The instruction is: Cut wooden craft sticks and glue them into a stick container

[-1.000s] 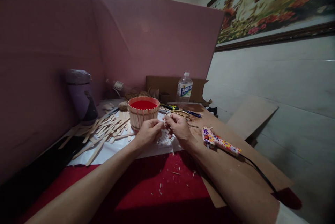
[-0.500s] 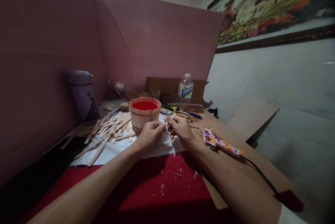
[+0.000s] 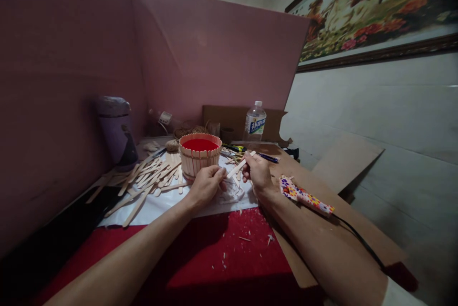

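Note:
My right hand [image 3: 258,171] is closed round a pale wooden craft stick [image 3: 239,166] that slants up to the right. My left hand [image 3: 206,184] is curled in a pinch just left of the stick's lower end; what its fingertips hold I cannot make out. Both hands hover over a white sheet [image 3: 159,203], right in front of a round tub clad in craft sticks [image 3: 199,157] with a red inside. A heap of loose craft sticks [image 3: 148,178] lies to the left of the tub.
A flower-patterned glue gun [image 3: 305,196] with a black cord lies on brown cardboard [image 3: 352,227] at right. Behind the tub stand a water bottle [image 3: 254,122], pens and scissors [image 3: 246,152]. A purple jug [image 3: 115,130] stands at left. Pink boards wall the back. Wood chips dot the red cloth [image 3: 229,253].
My hands were together with fingertips meeting; my right hand has drawn away to the right and now holds the stick clear and slanted. My left hand stays near the tub.

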The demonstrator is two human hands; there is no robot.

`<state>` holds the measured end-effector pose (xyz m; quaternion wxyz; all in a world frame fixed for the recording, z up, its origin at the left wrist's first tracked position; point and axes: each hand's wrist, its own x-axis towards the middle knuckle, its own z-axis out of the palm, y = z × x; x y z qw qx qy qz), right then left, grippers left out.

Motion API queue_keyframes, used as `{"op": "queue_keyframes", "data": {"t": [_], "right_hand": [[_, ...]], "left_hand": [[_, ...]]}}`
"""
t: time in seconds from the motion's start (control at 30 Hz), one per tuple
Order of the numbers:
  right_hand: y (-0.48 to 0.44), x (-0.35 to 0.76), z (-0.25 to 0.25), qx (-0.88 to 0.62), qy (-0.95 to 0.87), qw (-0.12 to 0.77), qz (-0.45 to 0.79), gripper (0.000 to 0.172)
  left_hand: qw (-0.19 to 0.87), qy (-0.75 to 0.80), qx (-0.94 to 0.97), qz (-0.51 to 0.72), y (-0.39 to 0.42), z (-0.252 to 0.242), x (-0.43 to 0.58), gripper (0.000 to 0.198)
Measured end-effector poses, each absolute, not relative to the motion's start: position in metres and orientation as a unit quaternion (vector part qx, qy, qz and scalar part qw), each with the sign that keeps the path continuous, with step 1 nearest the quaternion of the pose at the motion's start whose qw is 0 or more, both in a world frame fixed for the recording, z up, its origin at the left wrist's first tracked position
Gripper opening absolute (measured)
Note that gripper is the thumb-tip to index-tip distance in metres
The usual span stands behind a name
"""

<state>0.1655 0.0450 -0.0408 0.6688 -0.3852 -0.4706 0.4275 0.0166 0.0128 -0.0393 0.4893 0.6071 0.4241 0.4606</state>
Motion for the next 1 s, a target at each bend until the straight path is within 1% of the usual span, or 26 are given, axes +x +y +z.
{"op": "queue_keyframes", "data": {"t": [0.13,0.2,0.27,0.37,0.47,0.57,0.7,0.8,0.9,1.0], "right_hand": [[0.035,0.156,-0.041,-0.37,-0.514,0.625,0.456,0.038],[0.035,0.156,-0.041,-0.364,-0.517,0.623,0.461,0.037],[0.038,0.16,-0.04,-0.36,-0.503,0.644,0.451,0.037],[0.044,0.167,-0.038,-0.356,-0.444,0.701,0.429,0.035],[0.046,0.168,-0.037,-0.355,-0.404,0.726,0.428,0.03],[0.042,0.162,-0.037,-0.344,-0.424,0.702,0.457,0.029],[0.034,0.154,-0.039,-0.358,-0.492,0.642,0.466,0.028],[0.029,0.153,-0.039,-0.369,-0.514,0.623,0.46,0.034],[0.024,0.151,-0.037,-0.356,-0.531,0.602,0.479,0.04],[0.021,0.147,-0.036,-0.35,-0.545,0.586,0.487,0.045]], "left_hand": [[0.45,0.4,0.659,0.451,0.013,-0.039,0.019,0.025],[0.436,0.404,0.66,0.458,0.013,-0.039,0.02,0.024],[0.472,0.404,0.637,0.455,0.012,-0.039,0.02,0.023],[0.54,0.391,0.601,0.441,0.011,-0.039,0.02,0.025],[0.553,0.388,0.591,0.441,0.01,-0.04,0.02,0.026],[0.555,0.39,0.584,0.446,0.01,-0.042,0.021,0.024],[0.546,0.385,0.603,0.436,0.01,-0.047,0.023,0.024],[0.535,0.385,0.631,0.41,0.009,-0.048,0.025,0.028],[0.537,0.37,0.631,0.42,0.007,-0.043,0.025,0.035],[0.563,0.342,0.615,0.433,0.006,-0.038,0.024,0.042]]}}
